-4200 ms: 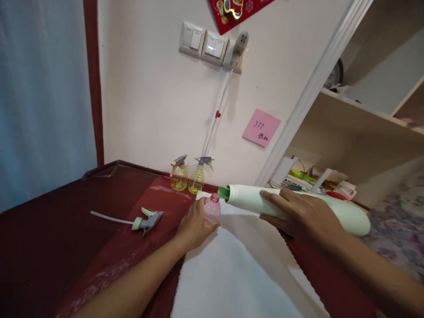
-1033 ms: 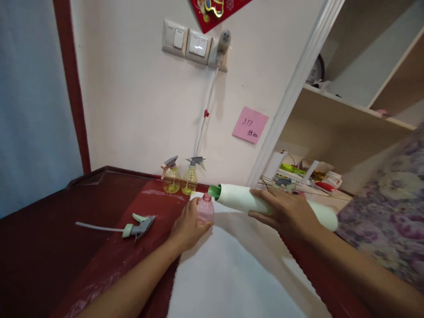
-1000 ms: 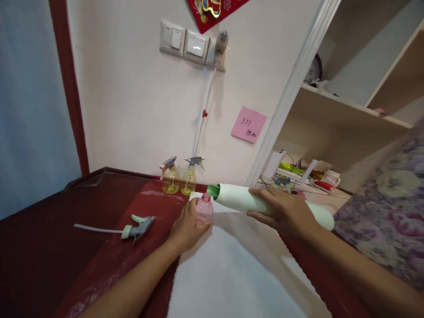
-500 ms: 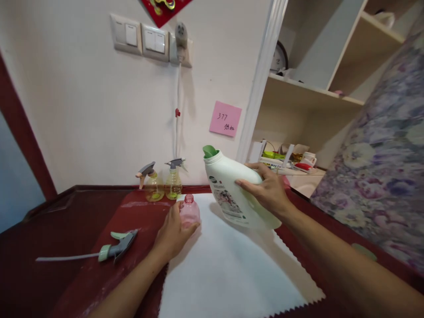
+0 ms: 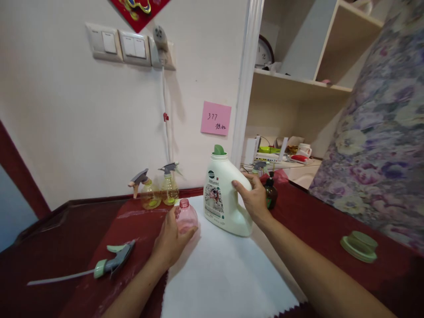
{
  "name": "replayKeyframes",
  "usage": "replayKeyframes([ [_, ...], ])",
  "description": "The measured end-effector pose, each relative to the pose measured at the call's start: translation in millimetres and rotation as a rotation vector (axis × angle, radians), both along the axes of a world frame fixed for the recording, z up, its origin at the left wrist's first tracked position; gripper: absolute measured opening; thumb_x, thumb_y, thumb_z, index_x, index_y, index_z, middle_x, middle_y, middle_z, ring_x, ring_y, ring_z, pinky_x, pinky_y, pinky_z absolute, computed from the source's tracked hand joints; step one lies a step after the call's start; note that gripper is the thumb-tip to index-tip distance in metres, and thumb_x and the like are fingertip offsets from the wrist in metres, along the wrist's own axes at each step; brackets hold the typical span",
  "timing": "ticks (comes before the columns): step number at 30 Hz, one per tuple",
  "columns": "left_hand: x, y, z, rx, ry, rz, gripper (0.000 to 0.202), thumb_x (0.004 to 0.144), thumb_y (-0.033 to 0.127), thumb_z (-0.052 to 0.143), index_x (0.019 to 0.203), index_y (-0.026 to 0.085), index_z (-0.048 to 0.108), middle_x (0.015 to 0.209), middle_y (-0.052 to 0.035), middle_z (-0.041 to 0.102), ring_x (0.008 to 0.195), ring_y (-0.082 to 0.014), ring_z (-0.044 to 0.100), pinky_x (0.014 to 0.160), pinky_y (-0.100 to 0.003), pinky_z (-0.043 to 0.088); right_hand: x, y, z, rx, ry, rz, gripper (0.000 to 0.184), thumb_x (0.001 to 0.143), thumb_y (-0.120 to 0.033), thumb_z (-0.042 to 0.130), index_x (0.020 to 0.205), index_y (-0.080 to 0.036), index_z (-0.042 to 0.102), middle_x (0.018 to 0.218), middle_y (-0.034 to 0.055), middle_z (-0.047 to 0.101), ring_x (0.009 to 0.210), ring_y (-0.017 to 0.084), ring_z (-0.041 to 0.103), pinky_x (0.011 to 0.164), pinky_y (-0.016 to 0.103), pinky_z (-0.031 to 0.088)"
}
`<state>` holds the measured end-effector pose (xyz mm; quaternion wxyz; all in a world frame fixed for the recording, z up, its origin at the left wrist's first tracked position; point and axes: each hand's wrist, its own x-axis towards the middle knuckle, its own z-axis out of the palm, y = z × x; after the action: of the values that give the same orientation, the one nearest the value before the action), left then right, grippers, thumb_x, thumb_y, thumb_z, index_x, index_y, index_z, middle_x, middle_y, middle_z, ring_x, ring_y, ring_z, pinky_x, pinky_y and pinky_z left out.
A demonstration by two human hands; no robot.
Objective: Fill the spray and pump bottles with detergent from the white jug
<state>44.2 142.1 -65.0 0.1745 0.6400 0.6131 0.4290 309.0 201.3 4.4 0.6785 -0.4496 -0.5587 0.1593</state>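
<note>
So the little pink bottle (image 5: 186, 216) stands open-necked at the white cloth's (image 5: 225, 274) left edge, with your left hand (image 5: 170, 240) wrapped round it. The white detergent jug (image 5: 220, 194) stands upright just beside it, your right hand (image 5: 253, 198) gripping its side. A loose spray head (image 5: 114, 263) lies on the red table (image 5: 314, 216) to the left, and a green cap (image 5: 359, 245) is far right.

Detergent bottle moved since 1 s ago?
Yes. The detergent bottle, earlier tipped spout-first over the pink bottle, now stands upright on the white cloth right of it.
</note>
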Motion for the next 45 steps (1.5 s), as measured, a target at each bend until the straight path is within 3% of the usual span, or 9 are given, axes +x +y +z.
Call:
replayKeyframes([
  [8,-6,6,-2.5,0.008,0.02,-0.012,0.079,0.079,0.056,0.064,0.141,0.017,0.035,0.148,-0.0217,0.048,0.14,-0.0392,0.047,0.112,-0.057,0.041,7,-19,-2.9,-0.013,-0.077,-0.031,0.056,0.081,-0.054,0.071,0.126,-0.021,0.063,0.117,0.0113,0.068,0.107,0.031,0.065,0.097,0.053,0.051],
  [13,-8,7,-0.7,0.008,0.051,-0.014,0.081,0.08,0.057,0.063,0.142,0.015,0.034,0.149,-0.0243,0.046,0.141,-0.0411,0.045,0.114,-0.061,0.038,-1,-64,-0.5,0.12,-0.102,-0.14,0.048,0.089,-0.041,0.063,0.133,-0.024,0.055,0.135,0.0133,0.052,0.132,0.03,0.048,0.115,0.055,0.036],
  [17,-6,7,4.2,0.048,0.047,-0.001,0.085,0.075,0.059,0.065,0.139,0.013,0.036,0.143,-0.0247,0.049,0.138,-0.0413,0.047,0.114,-0.059,0.038,-19,-112,-27.2,0.132,-0.173,0.032,0.038,0.094,-0.028,0.059,0.131,-0.029,0.051,0.131,0.0087,0.058,0.127,0.025,0.053,0.111,0.048,0.044],
  [20,-3,6,9.1,0.061,0.059,0.017,0.087,0.073,0.061,0.067,0.138,0.012,0.036,0.141,-0.0251,0.05,0.138,-0.0424,0.047,0.114,-0.06,0.039,-25,-128,-52.1,0.053,-0.216,0.131,0.032,0.093,-0.024,0.059,0.125,-0.03,0.056,0.124,0.0068,0.062,0.12,0.025,0.059,0.103,0.045,0.051],
  [24,-2,3,15.0,0.051,0.065,0.004,0.084,0.076,0.058,0.067,0.139,0.013,0.035,0.144,-0.0252,0.049,0.138,-0.0414,0.047,0.114,-0.06,0.038,-21,-128,-68.0,0.017,-0.299,0.186,0.028,0.093,-0.02,0.058,0.12,-0.028,0.058,0.118,0.0066,0.065,0.111,0.026,0.063,0.094,0.044,0.054],
  [30,-5,2,25.2,-0.002,0.068,0.005,0.081,0.075,0.056,0.072,0.137,0.017,0.037,0.143,-0.0214,0.052,0.138,-0.039,0.049,0.117,-0.06,0.035,-16,-127,-67.1,0.07,-0.393,0.211,0.028,0.092,-0.017,0.059,0.118,-0.027,0.056,0.113,0.0065,0.068,0.104,0.027,0.064,0.086,0.045,0.055],
  [37,-17,0,47.6,-0.014,-0.142,0.03,0.072,0.075,0.05,0.079,0.131,0.02,0.046,0.134,-0.0172,0.063,0.125,-0.0364,0.062,0.107,-0.055,0.047,-15,-128,-67.6,0.044,-0.406,0.222,0.027,0.092,-0.016,0.06,0.117,-0.026,0.056,0.112,0.0065,0.069,0.102,0.028,0.064,0.085,0.046,0.053],
  [42,-11,-16,71.5,0.008,-0.19,-0.014,0.066,0.075,0.044,0.081,0.128,0.022,0.05,0.133,-0.0132,0.066,0.126,-0.0348,0.062,0.109,-0.054,0.047,-16,-129,-67.9,0.009,-0.406,0.271,0.029,0.092,-0.016,0.059,0.119,-0.025,0.055,0.113,0.0076,0.068,0.104,0.029,0.063,0.087,0.05,0.052],
  [45,1,-33,74.4,-0.022,-0.166,-0.048,0.066,0.074,0.045,0.081,0.128,0.023,0.05,0.133,-0.0128,0.066,0.125,-0.0346,0.062,0.108,-0.052,0.049,-16,-130,-67.9,0.002,-0.412,0.292,0.029,0.093,-0.016,0.059,0.12,-0.024,0.055,0.114,0.0085,0.067,0.104,0.029,0.063,0.087,0.051,0.053],
])
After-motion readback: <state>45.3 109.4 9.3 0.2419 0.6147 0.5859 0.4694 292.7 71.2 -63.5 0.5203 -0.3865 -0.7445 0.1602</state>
